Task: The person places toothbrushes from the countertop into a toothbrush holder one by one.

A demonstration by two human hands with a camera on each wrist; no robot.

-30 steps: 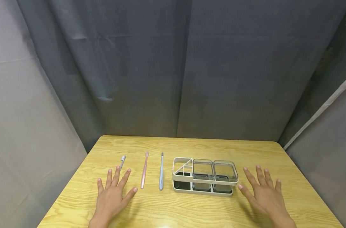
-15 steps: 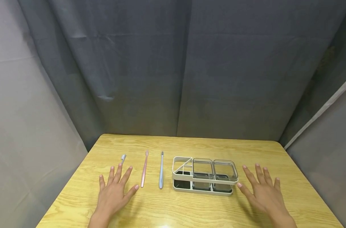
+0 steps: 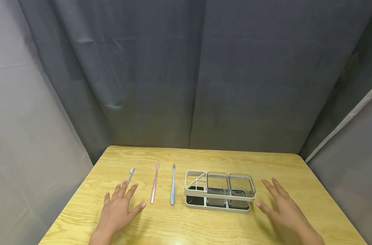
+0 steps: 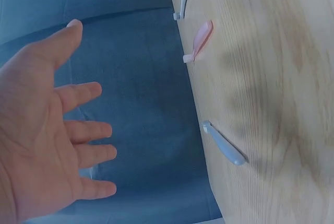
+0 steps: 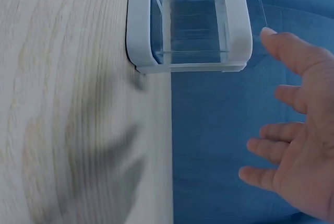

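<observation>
My left hand point(image 3: 114, 211) hovers over the left side of the table with fingers spread, holding nothing. Beyond its fingertips lies a grey-blue toothbrush point(image 3: 130, 175), its lower part hidden by the hand in the head view. A pink toothbrush point(image 3: 154, 185) and a blue toothbrush point(image 3: 172, 187) lie side by side to its right. Right of centre stands a white toothbrush holder point(image 3: 196, 192) with two clear cups point(image 3: 218, 183) set in its right slots and a divided slot at its left. My right hand point(image 3: 285, 211), also empty, hovers just right of the holder, apart from it.
The wooden table point(image 3: 161, 228) has rounded back corners. Dark grey curtains point(image 3: 149, 85) hang behind it, and lighter cloth point(image 3: 35, 136) hangs at the left side. Both hands cast shadows on the tabletop.
My right hand has turned and its fingers now sit closer together. The left hand moved slightly up, then back down and left. Toothbrushes and holder stay in place.
</observation>
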